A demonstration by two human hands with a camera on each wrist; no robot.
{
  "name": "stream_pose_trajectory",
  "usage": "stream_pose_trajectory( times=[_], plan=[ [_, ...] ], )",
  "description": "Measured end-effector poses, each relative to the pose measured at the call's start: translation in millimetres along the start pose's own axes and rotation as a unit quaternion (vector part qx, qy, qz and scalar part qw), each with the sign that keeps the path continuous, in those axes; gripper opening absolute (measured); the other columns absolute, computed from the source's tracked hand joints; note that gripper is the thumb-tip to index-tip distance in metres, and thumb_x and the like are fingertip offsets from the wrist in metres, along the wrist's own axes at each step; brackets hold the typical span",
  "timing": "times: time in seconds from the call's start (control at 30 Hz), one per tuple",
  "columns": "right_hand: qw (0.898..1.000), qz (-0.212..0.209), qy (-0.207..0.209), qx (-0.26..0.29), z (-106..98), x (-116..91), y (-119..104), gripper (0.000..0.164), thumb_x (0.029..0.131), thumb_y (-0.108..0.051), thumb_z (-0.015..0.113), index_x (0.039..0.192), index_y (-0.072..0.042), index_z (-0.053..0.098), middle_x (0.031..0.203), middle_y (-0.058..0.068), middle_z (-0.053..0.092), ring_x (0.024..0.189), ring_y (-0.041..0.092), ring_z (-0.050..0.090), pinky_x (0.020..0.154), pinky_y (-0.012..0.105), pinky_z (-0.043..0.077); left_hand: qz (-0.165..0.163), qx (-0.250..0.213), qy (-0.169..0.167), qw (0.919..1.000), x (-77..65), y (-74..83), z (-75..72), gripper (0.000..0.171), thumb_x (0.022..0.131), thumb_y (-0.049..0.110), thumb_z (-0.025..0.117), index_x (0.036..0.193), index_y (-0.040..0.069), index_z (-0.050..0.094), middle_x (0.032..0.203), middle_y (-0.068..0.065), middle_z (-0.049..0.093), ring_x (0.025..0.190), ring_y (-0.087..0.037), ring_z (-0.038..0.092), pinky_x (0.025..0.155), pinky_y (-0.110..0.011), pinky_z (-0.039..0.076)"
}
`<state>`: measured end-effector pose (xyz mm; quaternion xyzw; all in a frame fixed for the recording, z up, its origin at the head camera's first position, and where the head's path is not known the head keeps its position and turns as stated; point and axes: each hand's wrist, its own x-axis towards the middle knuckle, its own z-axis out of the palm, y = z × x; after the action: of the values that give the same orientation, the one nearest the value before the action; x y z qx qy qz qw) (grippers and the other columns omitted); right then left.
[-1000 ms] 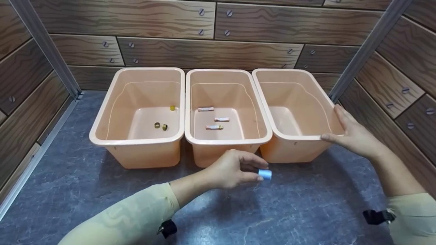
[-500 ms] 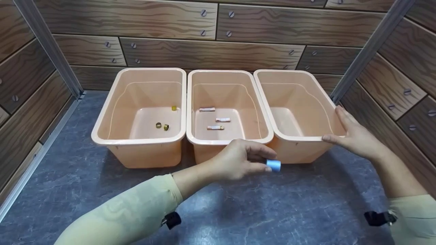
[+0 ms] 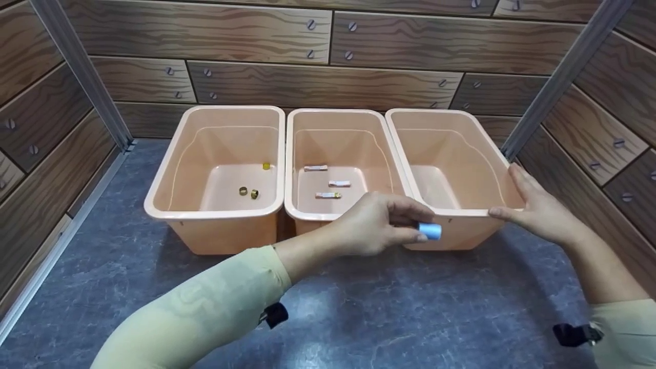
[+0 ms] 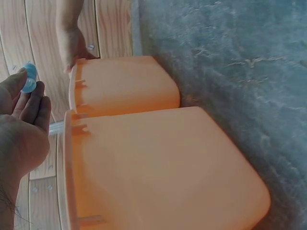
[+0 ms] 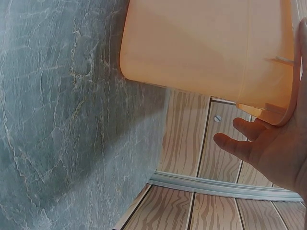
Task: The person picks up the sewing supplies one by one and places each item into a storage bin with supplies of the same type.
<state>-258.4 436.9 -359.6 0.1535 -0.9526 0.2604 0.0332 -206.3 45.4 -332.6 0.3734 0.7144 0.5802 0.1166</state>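
My left hand (image 3: 371, 228) pinches a small light-blue cylinder (image 3: 430, 231) between thumb and fingertips. It overlaps the front walls of the middle and right bins in the head view; in the left wrist view the cylinder (image 4: 29, 77) shows beyond the bins' rim edges. My right hand (image 3: 546, 212) rests at the front right corner of the right peach plastic bin (image 3: 461, 212), thumb on the front rim and fingers extended along the outer side. In the right wrist view, fingers of that hand (image 5: 268, 148) stretch below the rim, holding nothing else.
The left bin (image 3: 215, 214) has two brass-coloured rings (image 3: 243, 190) and a small yellow piece (image 3: 266, 166). Three small pinkish strips (image 3: 339, 183) lie in the middle bin (image 3: 335, 111). Wood-patterned walls (image 3: 266, 82) enclose the blue-grey tabletop (image 3: 435, 312) at back and sides.
My left hand has moved right and away from me with the blue cylinder, from in front of the middle bin to the right bin's front wall. My right hand stays at its corner.
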Motion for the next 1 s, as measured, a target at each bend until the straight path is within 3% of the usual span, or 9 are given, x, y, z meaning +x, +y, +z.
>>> stream_pose_trajectory(
  times=[0.67,1.0],
  plan=[
    [1.000,0.005,-0.008,0.003,-0.5,0.3,1.0,0.112,0.096,-0.032,0.079,0.165,0.010,0.002,0.168,0.040,0.000,0.155,0.060,0.002,0.123,0.071,0.005,0.015,0.019,0.019,0.9995,45.8,20.2,-14.7,0.035,0.096,0.005,0.080,0.129,0.000,0.073,0.120,-0.004,0.078,0.101,0.001,0.071,0.091,-0.017,0.056],
    [1.000,-0.002,-0.006,-0.004,1.3,2.3,-0.5,0.110,0.096,-0.032,0.078,0.164,0.012,0.003,0.168,0.042,0.001,0.155,0.059,0.001,0.125,0.064,0.002,0.007,0.005,0.043,0.9990,62.7,13.9,-21.9,0.036,0.095,0.004,0.081,0.129,-0.002,0.073,0.121,-0.008,0.078,0.098,0.001,0.071,0.090,-0.017,0.056]
  ],
)
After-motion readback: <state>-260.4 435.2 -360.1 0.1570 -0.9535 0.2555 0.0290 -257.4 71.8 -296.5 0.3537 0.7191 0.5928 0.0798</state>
